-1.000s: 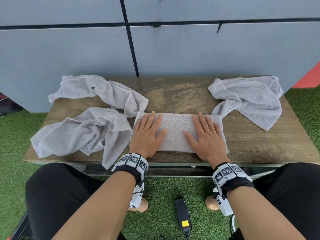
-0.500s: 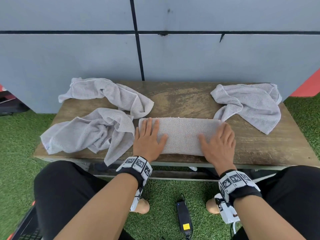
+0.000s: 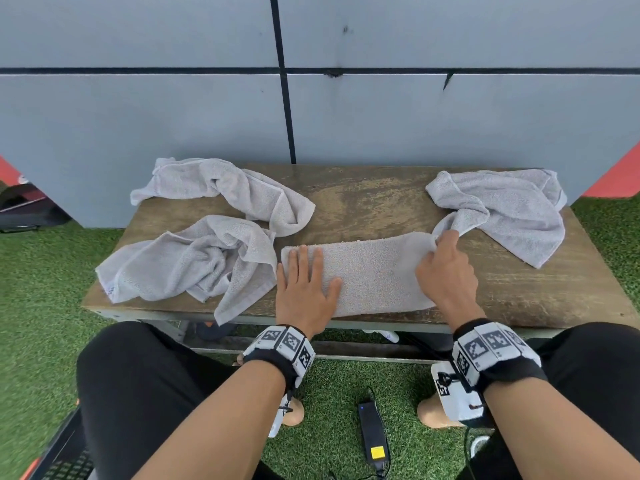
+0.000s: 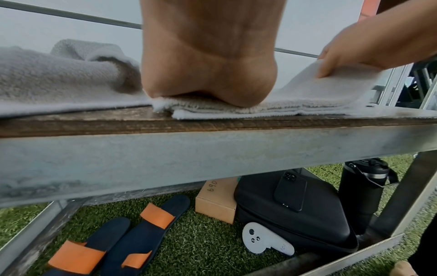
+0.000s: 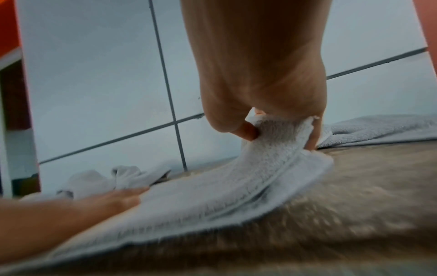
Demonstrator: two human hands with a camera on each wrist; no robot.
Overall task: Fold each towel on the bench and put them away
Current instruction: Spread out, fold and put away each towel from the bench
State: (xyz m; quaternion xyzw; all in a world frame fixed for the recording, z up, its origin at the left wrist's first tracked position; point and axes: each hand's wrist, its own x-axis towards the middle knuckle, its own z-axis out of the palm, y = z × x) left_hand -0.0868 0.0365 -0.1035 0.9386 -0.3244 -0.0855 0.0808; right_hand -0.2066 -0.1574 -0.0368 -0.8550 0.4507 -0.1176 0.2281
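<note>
Head view: folded towel (image 3: 367,275) lying lengthwise, left to right, along the near edge of the bench (image 3: 381,199); left hand (image 3: 304,289) pressed flat, fingers straight, on its left end; right hand (image 3: 445,271) pinching the right end, lifted slightly. Three crumpled towels waiting, two at left, one at far right.

Left wrist view: palm heel bearing down on the stacked layers, right end raised off the wood.

Right wrist view: thumb (image 5: 246,130) and fingers clamped on the end's edge. Next fold likely carried leftward along the long axis, toward the pinning hand.
</note>
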